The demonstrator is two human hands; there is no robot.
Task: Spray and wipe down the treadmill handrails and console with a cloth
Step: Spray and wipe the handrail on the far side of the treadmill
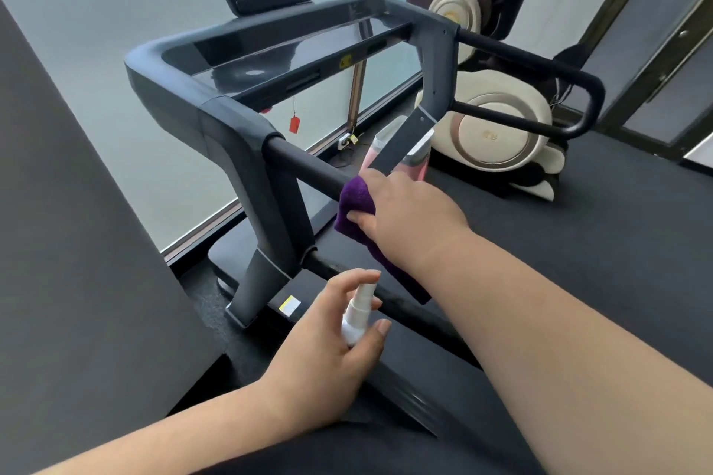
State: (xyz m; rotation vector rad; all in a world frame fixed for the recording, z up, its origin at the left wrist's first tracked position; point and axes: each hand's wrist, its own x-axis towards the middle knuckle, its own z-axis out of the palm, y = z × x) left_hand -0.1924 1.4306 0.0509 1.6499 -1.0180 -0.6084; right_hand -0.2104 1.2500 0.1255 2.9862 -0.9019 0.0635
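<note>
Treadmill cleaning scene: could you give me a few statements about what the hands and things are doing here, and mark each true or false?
1. The right hand presses a purple cloth against the near handrail. True.
2. The left hand holds a white spray bottle. True.
3. The cloth is yellow. False: it is purple.
4. The spray bottle stands on the console. False: the left hand grips it, below the handrail.
5. A red tag hangs under the console. True.
</note>
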